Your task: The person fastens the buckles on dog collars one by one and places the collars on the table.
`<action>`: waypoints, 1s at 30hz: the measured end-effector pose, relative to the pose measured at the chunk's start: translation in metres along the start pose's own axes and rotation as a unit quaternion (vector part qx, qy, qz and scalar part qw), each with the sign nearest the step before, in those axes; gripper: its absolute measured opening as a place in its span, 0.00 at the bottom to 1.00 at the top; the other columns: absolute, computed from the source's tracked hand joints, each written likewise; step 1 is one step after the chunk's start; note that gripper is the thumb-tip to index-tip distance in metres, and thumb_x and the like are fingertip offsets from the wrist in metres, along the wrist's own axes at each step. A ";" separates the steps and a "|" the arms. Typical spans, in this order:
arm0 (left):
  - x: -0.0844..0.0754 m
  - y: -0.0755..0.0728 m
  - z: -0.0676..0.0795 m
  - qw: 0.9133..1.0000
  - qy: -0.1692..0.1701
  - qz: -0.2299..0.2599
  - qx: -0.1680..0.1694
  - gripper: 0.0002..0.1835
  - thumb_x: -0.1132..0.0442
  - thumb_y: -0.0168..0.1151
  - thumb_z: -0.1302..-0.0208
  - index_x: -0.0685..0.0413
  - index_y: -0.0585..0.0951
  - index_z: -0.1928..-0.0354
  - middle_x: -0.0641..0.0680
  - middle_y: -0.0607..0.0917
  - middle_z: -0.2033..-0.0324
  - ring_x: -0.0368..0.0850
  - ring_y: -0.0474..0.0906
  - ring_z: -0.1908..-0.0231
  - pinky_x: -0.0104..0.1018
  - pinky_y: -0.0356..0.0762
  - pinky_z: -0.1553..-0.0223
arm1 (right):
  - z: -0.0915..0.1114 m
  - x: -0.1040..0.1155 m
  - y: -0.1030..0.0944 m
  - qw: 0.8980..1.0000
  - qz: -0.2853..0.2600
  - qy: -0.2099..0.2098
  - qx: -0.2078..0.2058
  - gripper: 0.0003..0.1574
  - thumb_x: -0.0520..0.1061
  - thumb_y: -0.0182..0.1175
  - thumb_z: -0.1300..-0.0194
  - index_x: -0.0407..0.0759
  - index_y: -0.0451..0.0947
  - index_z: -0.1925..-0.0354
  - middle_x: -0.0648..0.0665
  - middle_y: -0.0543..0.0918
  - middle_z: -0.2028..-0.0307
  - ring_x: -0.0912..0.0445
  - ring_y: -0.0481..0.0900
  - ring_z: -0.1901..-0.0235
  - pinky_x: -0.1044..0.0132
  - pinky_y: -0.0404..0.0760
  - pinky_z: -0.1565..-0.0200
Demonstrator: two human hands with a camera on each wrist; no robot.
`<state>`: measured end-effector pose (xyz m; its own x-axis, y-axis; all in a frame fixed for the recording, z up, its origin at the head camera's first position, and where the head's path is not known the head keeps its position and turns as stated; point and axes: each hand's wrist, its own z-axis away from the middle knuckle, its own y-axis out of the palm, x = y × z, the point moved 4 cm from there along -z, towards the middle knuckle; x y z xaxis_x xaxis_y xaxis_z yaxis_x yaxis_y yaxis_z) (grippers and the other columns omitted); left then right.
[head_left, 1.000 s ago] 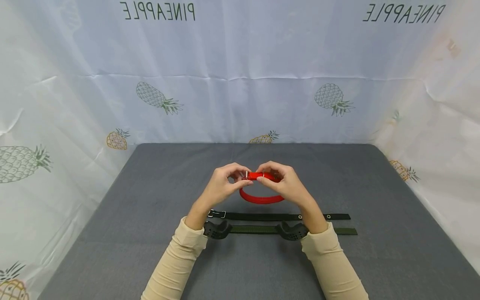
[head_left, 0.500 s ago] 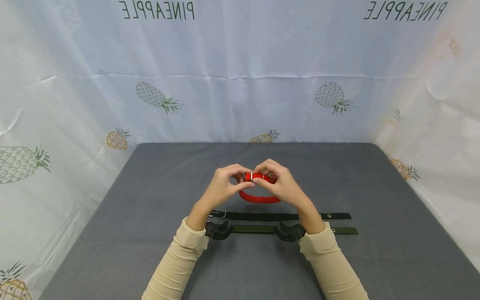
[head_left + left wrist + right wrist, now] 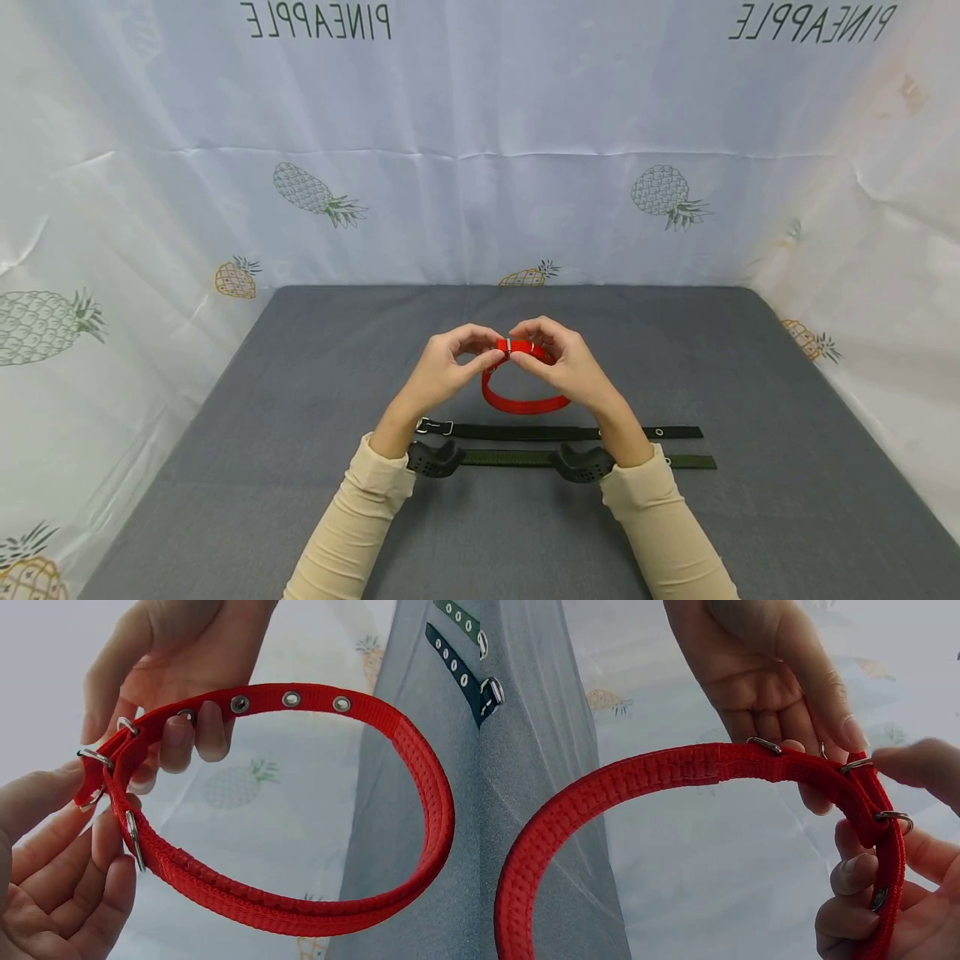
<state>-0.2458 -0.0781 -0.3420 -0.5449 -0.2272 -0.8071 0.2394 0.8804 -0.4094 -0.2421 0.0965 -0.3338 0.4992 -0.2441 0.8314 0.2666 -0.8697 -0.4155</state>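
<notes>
A red dog collar (image 3: 525, 407) is held up above the table, bent into a loop below both hands. Its strap has metal eyelets, a padded lining, a silver buckle (image 3: 95, 757) and a D-shaped ring (image 3: 136, 840). My left hand (image 3: 442, 367) pinches the collar at the buckle end, thumb right at the strap tip. My right hand (image 3: 566, 367) grips the eyelet part just beside the buckle, fingers curled round the strap (image 3: 887, 885). In both wrist views the strap's tip pokes out through the buckle.
On the grey table (image 3: 337, 517), a black collar (image 3: 517, 433) with a buckle lies flat, parallel to a green collar (image 3: 506, 459) nearer the body. Black wrist mounts (image 3: 437, 460) overlap the green one. A white pineapple-print curtain (image 3: 465, 217) hangs behind and at both sides.
The buckle now sits further right, closer to my right fingers, with red strap showing to its left. My hands came together, then parted slightly. The other collars have stayed put.
</notes>
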 end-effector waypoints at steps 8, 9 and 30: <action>-0.002 -0.001 0.001 0.999 0.039 -0.022 -0.005 0.11 0.67 0.65 0.39 0.60 0.81 0.54 0.59 0.86 0.61 0.45 0.83 0.64 0.32 0.83 0.56 | 0.000 -0.001 0.002 1.000 0.010 -0.026 -0.001 0.19 0.35 0.66 0.41 0.34 0.79 0.50 0.37 0.80 0.60 0.64 0.76 0.70 0.72 0.78 0.67; -0.002 -0.001 0.001 0.999 0.043 -0.023 -0.006 0.11 0.67 0.65 0.39 0.60 0.81 0.55 0.58 0.86 0.61 0.44 0.82 0.64 0.32 0.83 0.56 | 0.000 -0.001 0.002 1.000 0.013 -0.027 -0.003 0.18 0.35 0.66 0.41 0.35 0.80 0.51 0.38 0.80 0.61 0.64 0.75 0.71 0.73 0.77 0.68; -0.007 -0.006 0.001 0.996 0.063 -0.059 -0.027 0.09 0.66 0.68 0.42 0.58 0.84 0.59 0.56 0.85 0.65 0.41 0.81 0.67 0.29 0.81 0.61 | -0.001 -0.001 0.004 0.999 0.037 -0.032 0.000 0.14 0.37 0.65 0.39 0.36 0.80 0.53 0.38 0.79 0.63 0.63 0.70 0.75 0.73 0.73 0.71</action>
<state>-0.2424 -0.0824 -0.3349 -0.6643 -0.2787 -0.6936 0.1258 0.8729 -0.4713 -0.2428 0.0933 -0.3360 0.5689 -0.2795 0.7734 0.2265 -0.8508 -0.4741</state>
